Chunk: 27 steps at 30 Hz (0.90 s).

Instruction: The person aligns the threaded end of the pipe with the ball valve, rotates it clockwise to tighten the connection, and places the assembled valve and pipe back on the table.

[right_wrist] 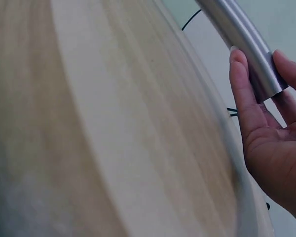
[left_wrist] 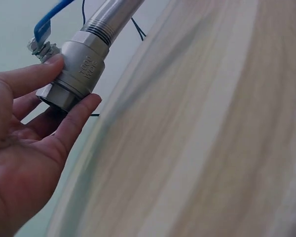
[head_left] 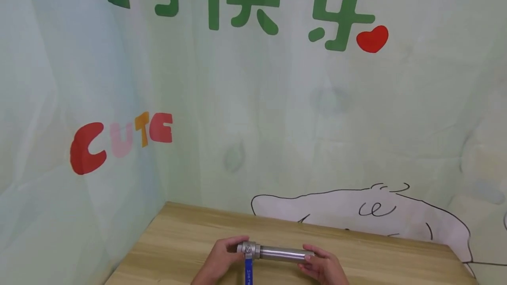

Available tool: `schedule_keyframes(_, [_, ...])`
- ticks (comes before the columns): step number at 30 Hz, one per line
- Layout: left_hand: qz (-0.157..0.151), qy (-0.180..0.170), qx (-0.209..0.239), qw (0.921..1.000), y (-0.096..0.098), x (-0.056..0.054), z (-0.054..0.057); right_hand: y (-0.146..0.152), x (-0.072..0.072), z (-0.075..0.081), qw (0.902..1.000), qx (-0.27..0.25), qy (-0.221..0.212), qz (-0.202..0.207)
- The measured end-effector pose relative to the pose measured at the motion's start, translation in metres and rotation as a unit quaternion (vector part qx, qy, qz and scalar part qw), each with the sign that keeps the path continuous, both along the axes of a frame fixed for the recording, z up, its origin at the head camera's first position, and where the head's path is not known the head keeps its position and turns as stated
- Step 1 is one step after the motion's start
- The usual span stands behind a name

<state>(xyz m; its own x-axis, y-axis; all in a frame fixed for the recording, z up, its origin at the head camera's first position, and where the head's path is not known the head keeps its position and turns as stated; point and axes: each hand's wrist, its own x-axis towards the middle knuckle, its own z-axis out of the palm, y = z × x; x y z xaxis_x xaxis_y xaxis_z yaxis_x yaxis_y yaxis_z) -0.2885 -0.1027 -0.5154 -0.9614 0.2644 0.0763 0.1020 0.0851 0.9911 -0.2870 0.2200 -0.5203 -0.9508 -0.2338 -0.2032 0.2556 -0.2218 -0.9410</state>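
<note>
My left hand (head_left: 220, 257) grips the body of a metal ball valve (left_wrist: 81, 69) between thumb and fingers. The valve's blue lever handle (head_left: 248, 271) points toward me in the head view. Threaded into the valve's other end is a smooth steel pipe (head_left: 283, 253), with some thread showing at the joint in the left wrist view. My right hand (head_left: 325, 267) holds the pipe's free end, thumb on one side and fingers on the other. In the right wrist view the pipe end (right_wrist: 271, 91) sits between those fingers. Valve and pipe lie level across, above the table.
Below the hands spreads a wood-grain table (head_left: 190, 232), its back edge close to the fabric backdrop (head_left: 245, 113). The backdrop carries green characters, a red heart (head_left: 372, 39), coloured letters and a line-drawn figure (head_left: 356, 210). It also closes off the left side.
</note>
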Motion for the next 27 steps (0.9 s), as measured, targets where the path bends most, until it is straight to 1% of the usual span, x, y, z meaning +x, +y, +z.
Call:
schedule_keyframes(4, [-0.002, -0.024, 0.001, 0.9997, 0.0008, 0.0001, -0.0034, -0.0015, 0.0005, -0.0004, 0.9998, 0.008, -0.015, 0.013])
schedule_keyframes(7, [0.0, -0.04, 0.001, 0.9992, 0.0013, 0.0002, -0.0033, -0.0032, -0.0002, 0.0011, 0.9994, 0.017, -0.022, 0.023])
schedule_keyframes(9, [0.0, -0.042, 0.001, 0.9991, 0.0018, -0.0001, -0.0024, -0.0039, -0.0006, 0.0017, 0.9991, 0.021, -0.022, 0.03])
schedule_keyframes(13, [0.0, -0.043, -0.026, 0.9988, 0.0032, -0.0011, 0.0008, -0.003, 0.0, 0.0009, 0.9987, 0.026, -0.024, 0.037])
schedule_keyframes(16, [-0.005, -0.049, -0.028, 0.9984, 0.0046, -0.0017, 0.0027, -0.0011, 0.0012, 0.0002, 0.9987, 0.023, -0.031, 0.034])
schedule_keyframes(21, [-0.011, -0.069, 0.006, 0.9975, 0.007, -0.005, 0.0037, 0.0007, 0.0016, 0.003, 0.9985, 0.018, -0.046, 0.024])
schedule_keyframes(24, [-0.017, -0.066, 0.026, 0.9973, 0.0061, -0.0069, 0.002, 0.0003, 0.0005, 0.0046, 0.9983, 0.019, -0.051, 0.019])
schedule_keyframes(27, [-0.03, -0.067, 0.048, 0.9962, 0.0036, -0.0077, 0.001, 0.0009, -0.0009, 0.0048, 0.9985, 0.028, -0.043, 0.02])
